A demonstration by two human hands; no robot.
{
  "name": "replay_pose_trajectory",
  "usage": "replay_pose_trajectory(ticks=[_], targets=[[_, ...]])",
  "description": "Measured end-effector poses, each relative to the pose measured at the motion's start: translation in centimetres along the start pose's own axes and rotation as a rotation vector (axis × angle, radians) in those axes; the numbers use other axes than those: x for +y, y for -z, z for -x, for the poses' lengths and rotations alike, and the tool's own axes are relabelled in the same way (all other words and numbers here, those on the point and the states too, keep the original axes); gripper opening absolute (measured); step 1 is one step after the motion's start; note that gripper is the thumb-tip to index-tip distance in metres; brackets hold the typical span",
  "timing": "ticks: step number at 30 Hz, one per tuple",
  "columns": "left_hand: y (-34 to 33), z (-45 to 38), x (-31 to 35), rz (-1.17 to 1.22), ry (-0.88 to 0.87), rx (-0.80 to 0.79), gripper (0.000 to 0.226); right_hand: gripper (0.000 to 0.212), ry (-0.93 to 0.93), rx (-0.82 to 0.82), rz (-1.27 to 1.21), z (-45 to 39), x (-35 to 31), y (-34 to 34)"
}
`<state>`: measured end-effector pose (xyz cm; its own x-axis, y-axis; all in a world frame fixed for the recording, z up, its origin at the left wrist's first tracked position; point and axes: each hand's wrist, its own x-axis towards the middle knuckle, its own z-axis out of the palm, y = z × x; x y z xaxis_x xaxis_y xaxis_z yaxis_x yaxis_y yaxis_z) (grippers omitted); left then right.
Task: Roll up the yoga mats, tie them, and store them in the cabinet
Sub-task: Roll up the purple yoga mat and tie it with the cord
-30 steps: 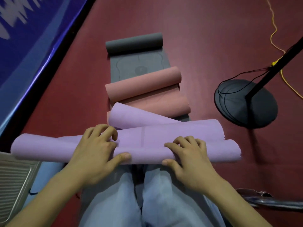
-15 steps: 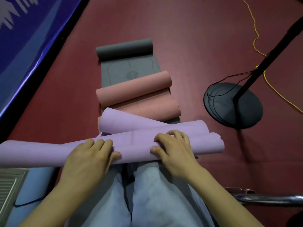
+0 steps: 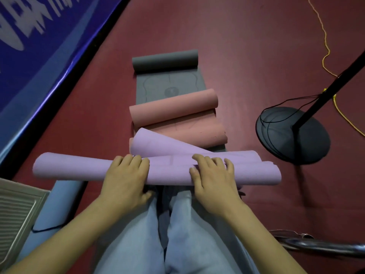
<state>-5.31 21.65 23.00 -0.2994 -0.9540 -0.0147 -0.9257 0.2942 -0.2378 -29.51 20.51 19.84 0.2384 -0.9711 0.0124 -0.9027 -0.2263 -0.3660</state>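
1. The soft lilac foam yoga mat, partly rolled into a long tube, lies straight across in front of the person — its long axis runs left to right, square to the forearms and just beyond the knees in pale blue trousers.
2. The left hand rests on top of the tube near its middle, fingers laid over the far side and lightly curved, palm pressing down; it grips nothing else.
3. The right hand sits on the same tube a little to the right, fingers spread and bent over the top, thumb on the near side — pressing rather than pinching, as far as can be told.
4. The tube sticks out further past the left hand than past the right, and its right end looks looser, with layers stepped.
5. The unrolled lilac flap runs away from the hands toward the salmon-pink foam mat and the grey foam mat beyond, so the roll would likely be pushed forward, away from the body.
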Motion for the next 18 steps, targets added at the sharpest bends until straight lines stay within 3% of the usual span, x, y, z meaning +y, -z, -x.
replay_pose_trajectory(ticks=[5,9,13,15,18], targets=[[1.1,-2.7,-1.4,-0.026,-0.025,-0.171,0.067,0.060,0.107,0.016,0.065,-1.2,-1.8,0.0],[2.7,-4.2,-1.7,0.009,0.067,-0.252,0.048,0.041,0.107,-0.013,0.140,-2.8,-2.1,-0.8],[3.8,-3.6,-0.1,0.022,0.132,-0.200,0.022,0.042,0.091,0.059,0.138,-2.2,-1.4,-0.5],[3.3,-2.0,0.8,-0.014,0.105,-0.152,0.025,0.043,0.098,0.087,0.125,-0.5,-1.2,-0.2],[3.6,0.9,2.0,-0.046,0.023,-0.147,0.048,0.042,0.114,0.115,0.105,2.9,-1.2,1.1]])
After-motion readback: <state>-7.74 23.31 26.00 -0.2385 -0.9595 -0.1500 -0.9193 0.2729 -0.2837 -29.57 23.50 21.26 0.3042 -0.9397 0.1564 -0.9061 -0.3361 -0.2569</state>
